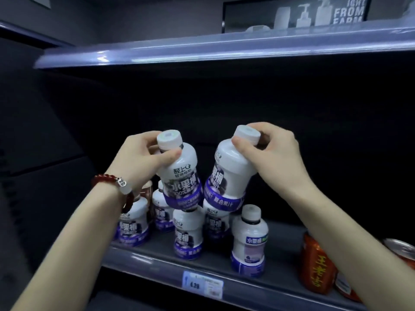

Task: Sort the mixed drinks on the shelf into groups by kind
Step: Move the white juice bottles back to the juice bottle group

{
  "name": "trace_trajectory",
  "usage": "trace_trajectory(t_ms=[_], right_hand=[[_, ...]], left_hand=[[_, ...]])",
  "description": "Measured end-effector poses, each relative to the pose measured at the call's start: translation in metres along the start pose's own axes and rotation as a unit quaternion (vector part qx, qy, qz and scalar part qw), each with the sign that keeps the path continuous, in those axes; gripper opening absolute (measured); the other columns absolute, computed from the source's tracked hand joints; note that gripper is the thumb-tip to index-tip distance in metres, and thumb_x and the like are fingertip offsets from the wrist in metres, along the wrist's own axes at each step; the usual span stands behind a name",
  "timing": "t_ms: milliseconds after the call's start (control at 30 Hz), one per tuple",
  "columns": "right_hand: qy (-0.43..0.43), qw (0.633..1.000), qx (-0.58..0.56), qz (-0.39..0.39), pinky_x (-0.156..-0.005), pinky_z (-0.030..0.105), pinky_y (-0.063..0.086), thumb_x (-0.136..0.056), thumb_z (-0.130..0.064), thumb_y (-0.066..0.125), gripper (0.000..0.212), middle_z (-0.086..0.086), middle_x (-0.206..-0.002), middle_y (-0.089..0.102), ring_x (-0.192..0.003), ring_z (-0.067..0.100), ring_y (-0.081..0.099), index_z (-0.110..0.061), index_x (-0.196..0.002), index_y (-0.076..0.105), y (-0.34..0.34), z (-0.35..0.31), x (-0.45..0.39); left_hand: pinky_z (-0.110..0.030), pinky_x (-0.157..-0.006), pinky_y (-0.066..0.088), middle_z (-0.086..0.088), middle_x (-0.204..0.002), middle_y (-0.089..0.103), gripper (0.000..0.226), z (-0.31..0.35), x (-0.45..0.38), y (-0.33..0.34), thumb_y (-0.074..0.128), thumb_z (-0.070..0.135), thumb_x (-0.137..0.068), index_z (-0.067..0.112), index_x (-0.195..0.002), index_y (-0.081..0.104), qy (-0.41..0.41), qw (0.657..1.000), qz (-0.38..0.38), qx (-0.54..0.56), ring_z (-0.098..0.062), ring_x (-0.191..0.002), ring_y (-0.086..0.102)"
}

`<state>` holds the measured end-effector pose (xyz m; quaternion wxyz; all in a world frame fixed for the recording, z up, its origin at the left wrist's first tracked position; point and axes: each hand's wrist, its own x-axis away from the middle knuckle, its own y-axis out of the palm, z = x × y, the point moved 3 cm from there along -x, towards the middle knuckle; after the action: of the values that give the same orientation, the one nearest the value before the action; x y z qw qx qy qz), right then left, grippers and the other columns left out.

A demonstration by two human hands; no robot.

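Note:
My left hand (139, 160) grips a white-and-purple juice bottle (179, 176) by its neck and holds it above the shelf. My right hand (276, 156) grips a second, matching bottle (226, 176) at its white cap, tilted to the left. Both are lifted over a cluster of several identical bottles (188, 234) standing on the grey shelf (278, 286). One of them (249, 241) stands nearest the front. A red can with yellow characters (314, 265) stands at the right, partly behind my right forearm.
Another red can (402, 250) lies at the far right edge. A brown can (147, 191) peeks out behind my left wrist. A price tag (202, 283) hangs on the shelf's front rail. An upper shelf (224, 50) runs overhead; the back is dark.

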<state>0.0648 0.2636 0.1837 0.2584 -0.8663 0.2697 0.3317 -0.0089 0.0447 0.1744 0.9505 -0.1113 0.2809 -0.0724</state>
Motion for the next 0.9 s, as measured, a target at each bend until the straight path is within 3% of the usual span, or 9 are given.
trace_trajectory(t_ms=[200, 267, 367, 567, 700, 900], right_hand=[[0.061, 0.992, 0.038, -0.101, -0.073, 0.020, 0.048, -0.080, -0.034, 0.072, 0.022, -0.010, -0.093, 0.072, -0.091, 0.006, 0.065, -0.021, -0.098, 0.073, 0.055, 0.021, 0.012], [0.066, 0.990, 0.061, -0.110, -0.071, 0.017, 0.048, -0.080, -0.033, 0.072, 0.020, -0.011, -0.091, 0.072, -0.090, 0.005, 0.065, -0.021, -0.096, 0.073, 0.062, 0.026, 0.016], [0.074, 0.989, 0.079, -0.101, -0.068, 0.015, 0.046, -0.082, -0.030, 0.071, 0.017, -0.011, -0.091, 0.071, -0.089, 0.004, 0.065, -0.021, -0.096, 0.073, 0.062, 0.027, 0.015], [0.096, 0.979, 0.118, -0.135, -0.070, 0.024, 0.049, -0.081, -0.027, 0.069, 0.010, -0.006, -0.087, 0.072, -0.086, 0.011, 0.065, -0.019, -0.086, 0.073, 0.062, 0.029, 0.018], [0.115, 0.972, 0.138, -0.153, -0.067, 0.019, 0.047, -0.080, -0.027, 0.070, 0.015, -0.010, -0.090, 0.072, -0.088, 0.005, 0.065, -0.019, -0.092, 0.074, 0.068, 0.042, 0.025], [0.136, 0.954, 0.166, -0.209, -0.062, 0.016, 0.045, -0.080, -0.026, 0.069, 0.020, -0.007, -0.091, 0.071, -0.083, 0.006, 0.063, -0.018, -0.098, 0.072, 0.081, 0.064, 0.030]], left_hand=[[-0.044, -0.093, 0.052, 0.001, -0.099, 0.073, 0.022, -0.055, -0.008, -0.042, 0.073, 0.019, -0.077, 0.027, -0.097, 0.069, -0.045, 0.997, 0.002, -0.058, -0.018, -0.099, 0.067], [-0.040, -0.090, 0.052, 0.001, -0.099, 0.073, 0.023, -0.070, -0.011, -0.047, 0.073, 0.020, -0.076, 0.025, -0.099, 0.069, -0.057, 0.996, -0.015, -0.065, -0.019, -0.100, 0.067], [-0.045, -0.093, 0.052, 0.000, -0.103, 0.072, 0.028, -0.090, -0.013, -0.047, 0.075, 0.026, -0.074, 0.023, -0.102, 0.069, -0.068, 0.994, -0.052, -0.074, -0.018, -0.102, 0.066], [-0.035, -0.087, 0.051, 0.008, -0.090, 0.068, 0.025, -0.124, -0.017, -0.029, 0.070, 0.025, -0.078, 0.022, -0.102, 0.066, -0.055, 0.985, -0.115, -0.115, -0.014, -0.093, 0.063], [-0.029, -0.084, 0.048, 0.001, -0.104, 0.068, 0.035, -0.144, -0.017, -0.016, 0.069, 0.022, -0.080, 0.021, -0.114, 0.062, -0.054, 0.979, -0.138, -0.140, -0.016, -0.101, 0.062], [-0.028, -0.081, 0.047, 0.004, -0.096, 0.065, 0.029, -0.158, -0.020, -0.015, 0.069, 0.019, -0.081, 0.022, -0.109, 0.061, -0.057, 0.981, -0.142, -0.120, -0.016, -0.098, 0.062]])
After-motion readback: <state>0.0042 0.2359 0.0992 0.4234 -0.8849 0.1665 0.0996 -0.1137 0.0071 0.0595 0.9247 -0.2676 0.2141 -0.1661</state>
